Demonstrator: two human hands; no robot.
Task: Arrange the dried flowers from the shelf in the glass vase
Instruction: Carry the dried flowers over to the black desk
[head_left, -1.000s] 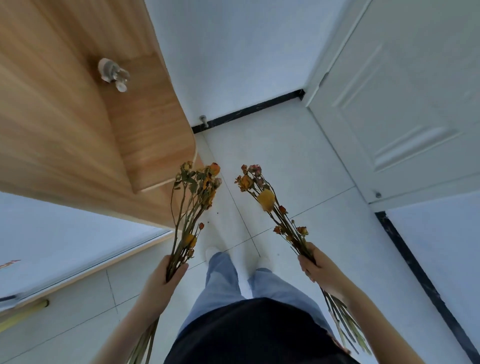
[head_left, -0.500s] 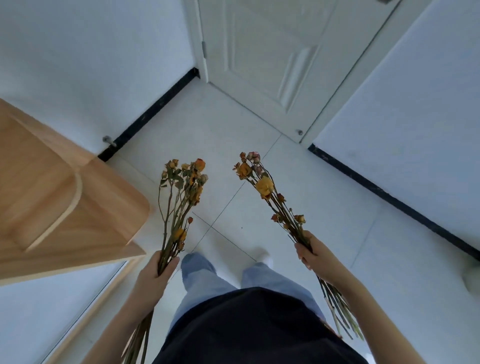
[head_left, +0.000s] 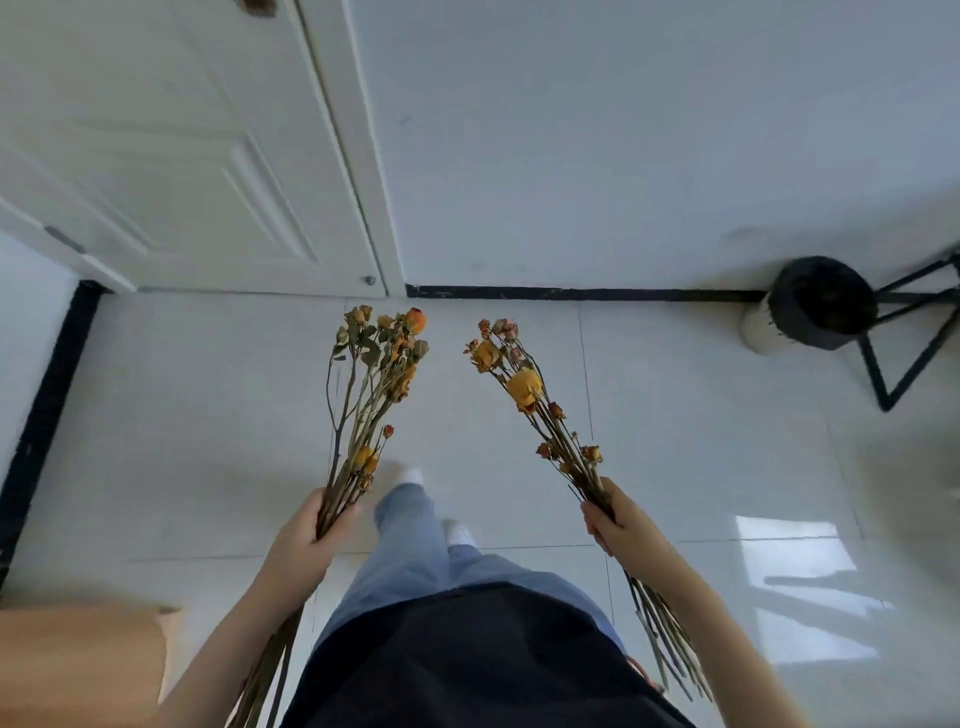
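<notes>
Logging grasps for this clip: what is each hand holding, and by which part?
The left hand grips one bunch of dried flowers around its stems, below the blooms; the right hand grips a second bunch likewise.

No writing, label, brand, number or sign can be read anywhere in this view.
</notes>
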